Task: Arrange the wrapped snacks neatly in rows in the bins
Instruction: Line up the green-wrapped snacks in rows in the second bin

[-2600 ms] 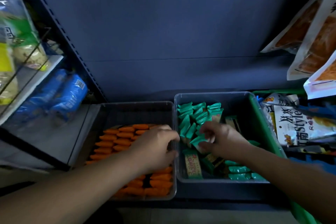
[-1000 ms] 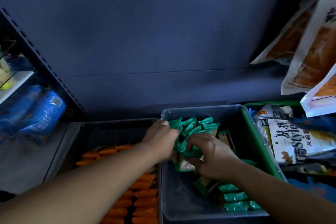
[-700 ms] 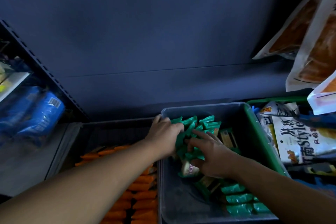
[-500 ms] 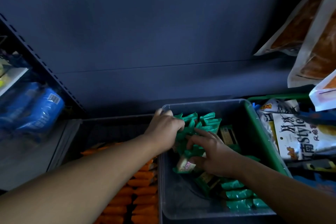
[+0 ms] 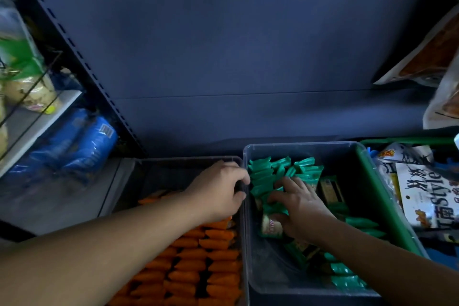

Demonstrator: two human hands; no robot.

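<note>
Behind the left hand (image 5: 218,189) and right hand (image 5: 298,206), a dark blue back panel (image 5: 248,44) is filling most of the view. Under the left forearm, the left bin (image 5: 173,158) is holding orange snacks (image 5: 213,266) lying in tidy rows. The right bin (image 5: 327,152) is sitting right beside it with green snacks (image 5: 263,174) bunched ahead of the right hand and looser ones trailing behind its wrist. The left hand is curling its fingers over the right bin's rim, gripping it. The right hand is lying spread and flat, pressing on the green pile.
</note>
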